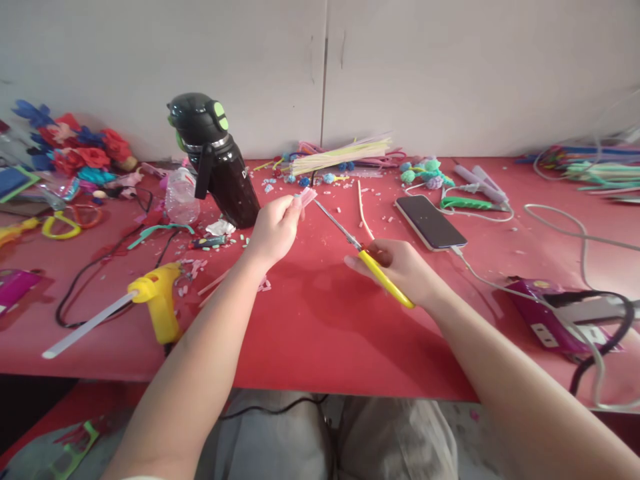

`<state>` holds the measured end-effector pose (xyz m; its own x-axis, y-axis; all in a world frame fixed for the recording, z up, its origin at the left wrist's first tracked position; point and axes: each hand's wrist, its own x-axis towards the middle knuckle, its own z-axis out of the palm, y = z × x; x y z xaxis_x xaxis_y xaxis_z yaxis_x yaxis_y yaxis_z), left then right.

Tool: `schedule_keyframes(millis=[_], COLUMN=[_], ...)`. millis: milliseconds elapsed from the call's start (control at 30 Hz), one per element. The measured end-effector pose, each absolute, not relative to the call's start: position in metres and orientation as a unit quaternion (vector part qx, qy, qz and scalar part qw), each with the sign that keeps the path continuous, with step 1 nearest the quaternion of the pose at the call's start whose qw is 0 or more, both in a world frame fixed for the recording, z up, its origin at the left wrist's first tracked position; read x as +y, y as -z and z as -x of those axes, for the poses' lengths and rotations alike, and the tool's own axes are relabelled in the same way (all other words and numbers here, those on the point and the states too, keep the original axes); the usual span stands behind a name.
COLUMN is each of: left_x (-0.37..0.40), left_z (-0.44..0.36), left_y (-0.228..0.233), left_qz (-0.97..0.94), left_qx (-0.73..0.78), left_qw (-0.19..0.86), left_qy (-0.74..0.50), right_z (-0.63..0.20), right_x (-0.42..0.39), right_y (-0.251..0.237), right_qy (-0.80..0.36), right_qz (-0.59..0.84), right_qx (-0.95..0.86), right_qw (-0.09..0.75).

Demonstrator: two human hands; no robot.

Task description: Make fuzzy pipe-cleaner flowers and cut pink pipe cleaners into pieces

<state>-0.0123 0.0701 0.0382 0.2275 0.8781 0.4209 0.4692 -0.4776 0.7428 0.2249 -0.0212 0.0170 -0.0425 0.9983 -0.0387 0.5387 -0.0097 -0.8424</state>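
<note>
My left hand (277, 227) pinches a small bundle of pink fuzzy stems (308, 196) between thumb and fingers, above the middle of the red table. In my right hand (400, 267) is a pair of scissors (385, 279) with yellow handles. The blades point up and left toward the pink bundle, with their tips close to it; whether they touch it I cannot tell. A pale pink pipe cleaner (363, 210) lies on the table just beyond the scissors. Small pink cut bits are strewn around both hands.
A black bottle (225, 173) stands behind my left hand. At left lies a yellow hot glue gun (160, 297). A phone (431, 223) with a white cable is at right, near a purple power strip (545, 320). Pipe cleaners (345, 157) are piled against the wall.
</note>
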Motion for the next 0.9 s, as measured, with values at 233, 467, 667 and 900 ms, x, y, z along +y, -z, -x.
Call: schedule_keyframes(millis=[233,467,667,900], left_x=[0.063,0.060,0.059,0.054], left_z=[0.007,0.006,0.006,0.004], left_y=[-0.045,-0.047,-0.049,-0.056], left_qz=[-0.767,-0.781,-0.784,-0.807], left_qx=[0.455,0.443,0.442,0.426], left_qw=[0.235,0.254,0.255,0.256], left_qy=[-0.386,-0.360,-0.353,-0.320], right_z=[-0.224,-0.222,-0.222,-0.222], right_x=[-0.020,-0.022,-0.025,-0.034], right_y=[-0.014,-0.018,-0.024,-0.045], right_qy=[-0.359,-0.358,-0.348,-0.278], right_qz=[0.616,0.627,0.630,0.660], right_qx=[-0.626,-0.625,-0.639,-0.675], right_qw=[0.315,0.297,0.271,0.179])
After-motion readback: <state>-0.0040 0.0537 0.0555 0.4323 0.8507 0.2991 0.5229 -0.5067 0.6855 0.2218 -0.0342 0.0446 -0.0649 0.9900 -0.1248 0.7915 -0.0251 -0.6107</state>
